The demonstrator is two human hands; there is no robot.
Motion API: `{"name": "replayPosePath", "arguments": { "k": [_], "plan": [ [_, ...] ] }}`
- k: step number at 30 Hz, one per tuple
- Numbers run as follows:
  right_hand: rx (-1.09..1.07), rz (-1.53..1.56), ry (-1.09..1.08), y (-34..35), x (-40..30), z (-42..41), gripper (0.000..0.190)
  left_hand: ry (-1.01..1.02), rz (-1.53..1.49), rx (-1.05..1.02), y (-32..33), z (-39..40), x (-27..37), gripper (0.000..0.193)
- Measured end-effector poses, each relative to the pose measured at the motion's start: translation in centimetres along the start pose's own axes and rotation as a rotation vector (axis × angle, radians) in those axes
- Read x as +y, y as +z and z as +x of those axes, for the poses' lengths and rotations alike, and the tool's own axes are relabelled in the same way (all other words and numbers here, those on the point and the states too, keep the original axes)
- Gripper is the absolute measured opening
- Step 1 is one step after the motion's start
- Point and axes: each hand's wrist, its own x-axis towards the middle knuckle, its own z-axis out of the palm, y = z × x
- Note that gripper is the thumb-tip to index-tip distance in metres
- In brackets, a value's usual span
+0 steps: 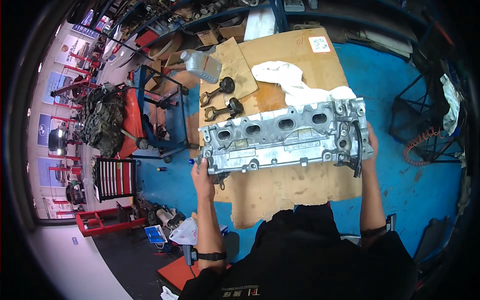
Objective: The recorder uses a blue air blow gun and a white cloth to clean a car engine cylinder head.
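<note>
Between my two hands is an aluminium cylinder head (270, 140), held by its ends above a cardboard-covered surface. Its side with several oval ports faces up towards me. My left hand (202, 172) grips the left end, thumb on top. At the right end my right hand (370, 140) wraps the edge, its fingers mostly hidden behind the casting. A black hose (358, 150) runs down the right part of the head. Just beyond the left end lie two pistons with connecting rods, one farther (219, 91) and one nearer (225, 109). White cloth (285, 77) lies behind the head.
Cardboard (292, 187) lies under the work. A grey plastic jug (202, 65) stands at its far left. Blue shelving (279, 15) runs along the back. To the left are a blue metal frame cart (142, 112) and a red tool cabinet (116, 179). A coiled red hose (410, 152) hangs at right.
</note>
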Motion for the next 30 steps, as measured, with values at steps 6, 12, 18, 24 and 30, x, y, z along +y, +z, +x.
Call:
{"name": "replayPosePath", "arguments": {
  "k": [6, 12, 18, 24, 30],
  "plan": [
    [0.287, -0.13, -0.078, 1.6, -0.4, 2.5, 0.022, 0.064, 0.05, -0.046, 0.9, 0.0, 2.2, 0.02],
    [0.249, -0.262, -0.333, 1.5, -0.3, 6.7, 0.024, -0.009, 0.026, -0.06, 1.6, 1.2, 3.4, 0.019],
    [0.267, -0.292, -0.289, 0.6, -3.1, 8.5, 0.023, -0.136, 0.112, -0.103, 1.7, 0.9, 6.7, 0.022],
    [0.253, -0.427, -0.165, -4.4, -8.5, 3.3, 0.031, -0.231, 0.162, -0.013, 3.0, -7.0, 11.6, 0.021],
    [0.193, -0.531, 0.119, -5.5, -10.9, -3.1, 0.028, -0.508, 0.31, 0.078, 1.2, -9.3, 11.8, 0.019]
  ]
}}
